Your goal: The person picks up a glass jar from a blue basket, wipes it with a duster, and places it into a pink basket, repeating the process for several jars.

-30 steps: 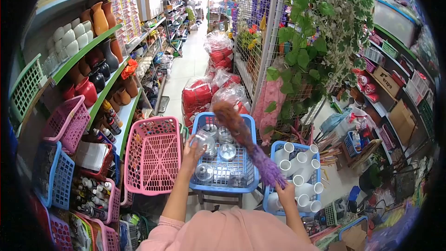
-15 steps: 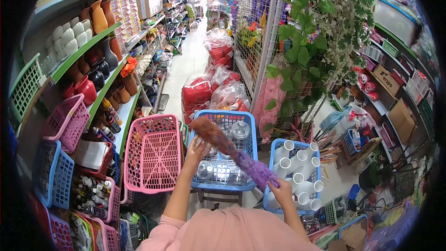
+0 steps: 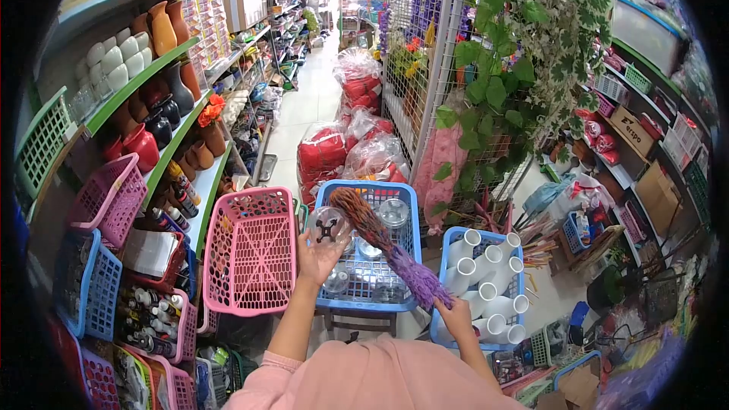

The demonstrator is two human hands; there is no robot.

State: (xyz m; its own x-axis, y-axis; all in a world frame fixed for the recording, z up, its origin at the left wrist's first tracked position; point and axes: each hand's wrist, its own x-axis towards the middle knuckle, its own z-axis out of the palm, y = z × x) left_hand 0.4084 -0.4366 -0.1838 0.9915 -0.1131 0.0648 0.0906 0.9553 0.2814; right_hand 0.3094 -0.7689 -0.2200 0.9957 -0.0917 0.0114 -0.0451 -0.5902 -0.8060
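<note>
My left hand (image 3: 322, 258) is closed around a clear glass jar (image 3: 328, 222), held tilted over the left side of a blue basket (image 3: 416, 239). In my right hand (image 3: 456, 319) is a duster (image 3: 387, 250) with shaggy strands, purple near the hand and brown-orange toward the tip. Its brown end lies right beside the glass jar's rim. Several other clear glass jars (image 3: 393, 213) sit inside the blue basket, partly covered by the duster. Just beyond my right hand, a second blue basket (image 3: 440, 332) holds several white vases (image 3: 488, 291).
An empty pink basket (image 3: 213, 258) stands left of the jars. Pots and vases line the green-edged shelves (image 3: 152, 68) at left. Plastic-wrapped red bundles (image 3: 323, 153) stand in the aisle ahead. Hanging leafy vines (image 3: 493, 61) and a white wire rack (image 3: 425, 68) rise at right.
The glass jar in my left hand has come into clear view as the hand turned it upward. The duster, blurred before, has swung slightly right and is sharper now.
</note>
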